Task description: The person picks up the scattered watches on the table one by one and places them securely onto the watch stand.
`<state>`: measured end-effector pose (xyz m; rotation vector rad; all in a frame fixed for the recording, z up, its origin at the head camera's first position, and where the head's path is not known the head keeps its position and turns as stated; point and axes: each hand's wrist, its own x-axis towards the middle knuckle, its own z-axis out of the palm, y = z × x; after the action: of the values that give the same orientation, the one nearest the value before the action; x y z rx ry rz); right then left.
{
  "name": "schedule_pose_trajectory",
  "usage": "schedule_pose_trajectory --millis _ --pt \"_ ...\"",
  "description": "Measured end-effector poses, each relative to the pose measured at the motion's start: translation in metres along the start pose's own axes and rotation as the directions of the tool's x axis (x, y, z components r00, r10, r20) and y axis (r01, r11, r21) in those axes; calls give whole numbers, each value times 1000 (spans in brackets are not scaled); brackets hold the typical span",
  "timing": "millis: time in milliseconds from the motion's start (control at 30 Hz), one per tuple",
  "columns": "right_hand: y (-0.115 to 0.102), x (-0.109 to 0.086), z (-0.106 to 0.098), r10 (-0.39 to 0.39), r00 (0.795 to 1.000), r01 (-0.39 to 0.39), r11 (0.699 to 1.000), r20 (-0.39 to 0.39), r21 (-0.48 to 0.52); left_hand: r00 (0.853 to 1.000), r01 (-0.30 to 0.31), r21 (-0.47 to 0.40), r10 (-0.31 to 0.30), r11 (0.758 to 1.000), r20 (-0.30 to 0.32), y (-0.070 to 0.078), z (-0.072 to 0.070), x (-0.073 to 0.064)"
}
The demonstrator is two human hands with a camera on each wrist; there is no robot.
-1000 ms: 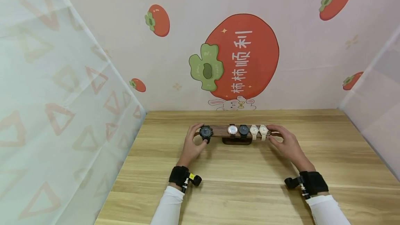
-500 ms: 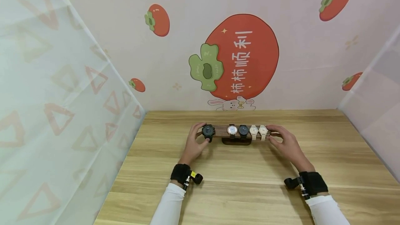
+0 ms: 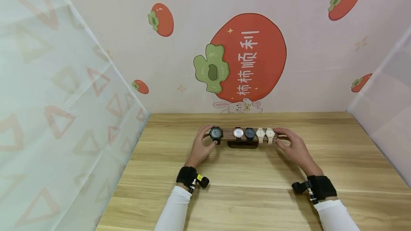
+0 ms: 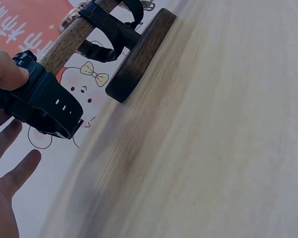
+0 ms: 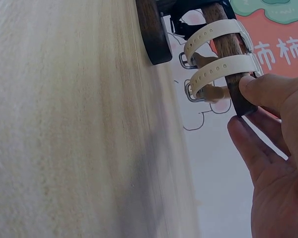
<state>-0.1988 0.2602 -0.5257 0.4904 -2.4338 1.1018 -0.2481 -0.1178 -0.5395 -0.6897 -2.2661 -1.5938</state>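
A dark wooden watch stand spans the back of the table, its bar (image 3: 228, 133) raised on a base (image 3: 242, 145). My left hand (image 3: 199, 150) pinches a chunky black watch (image 3: 216, 133) near the bar's left end; in the left wrist view, the thumb presses its strap (image 4: 57, 104). At the other end, my right hand (image 3: 297, 149) holds the bar's tip between thumb and fingers, beside two cream-strapped watches (image 5: 223, 74). A rose-gold watch (image 3: 238, 133) and a black-dialled watch (image 3: 249, 133) sit mid-bar. Bare wood shows between the chunky watch and the rose-gold one.
The wood-grain table (image 3: 244, 195) stretches toward me under both forearms. Behind it stands a wall sheet (image 3: 305, 81) printed with persimmons, and a pale side sheet (image 3: 80, 117) rises at the left. Each wrist wears a black strap with a small camera.
The chunky black watch has slid a little to the right along the bar, with my left hand moving along with it. My right hand stays at the bar's right end.
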Motion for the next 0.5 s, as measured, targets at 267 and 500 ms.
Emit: schedule_pose_trajectory --millis 267,500 --pt "-2 1 -1 2 1000 -2 1000 7 -1 1000 22 -8 -22 1000 9 1 1 2" --pt "0 0 0 0 1000 0 1000 10 -8 998 10 1 -10 1000 54 -7 -2 3"
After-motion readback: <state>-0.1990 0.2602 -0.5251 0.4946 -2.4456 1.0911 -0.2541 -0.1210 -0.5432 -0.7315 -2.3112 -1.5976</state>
